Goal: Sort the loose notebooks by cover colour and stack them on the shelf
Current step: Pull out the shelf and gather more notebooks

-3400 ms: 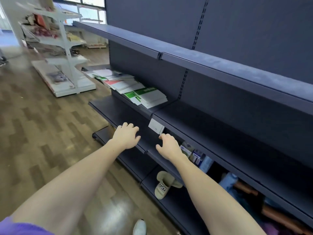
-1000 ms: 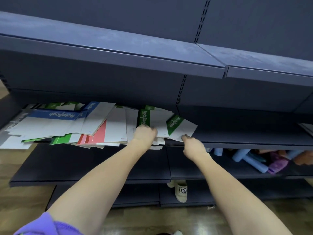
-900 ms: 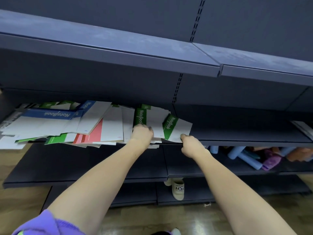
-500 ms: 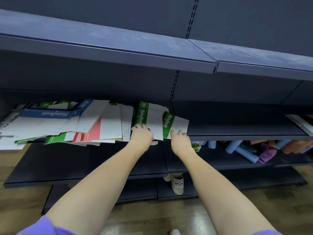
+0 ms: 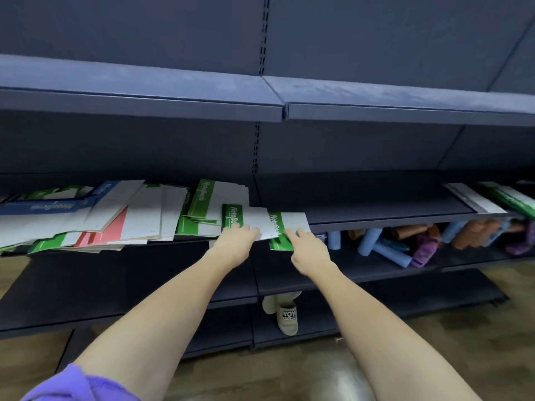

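Note:
Loose notebooks lie in a messy pile on the left half of the dark middle shelf [image 5: 376,206]: a blue notebook [image 5: 43,207], a red notebook [image 5: 117,227], and several green-spined ones [image 5: 202,195]. My left hand [image 5: 234,246] grips the front edge of a green notebook [image 5: 252,217]. My right hand [image 5: 308,251] pinches a second green notebook [image 5: 292,222] just to the right. Both of these notebooks stick out past the shelf's front edge.
A few green and white notebooks [image 5: 492,198] lie at the far right of the same shelf. Rolled cloths and bottles [image 5: 405,244] fill the lower shelf on the right. A beige sandal [image 5: 285,314] sits on the bottom shelf. The upper shelf [image 5: 144,85] overhangs the pile.
I have stepped from the aisle to the pile. Both hands have slid the two right-hand green notebooks forward and to the right, so they now overhang the shelf edge.

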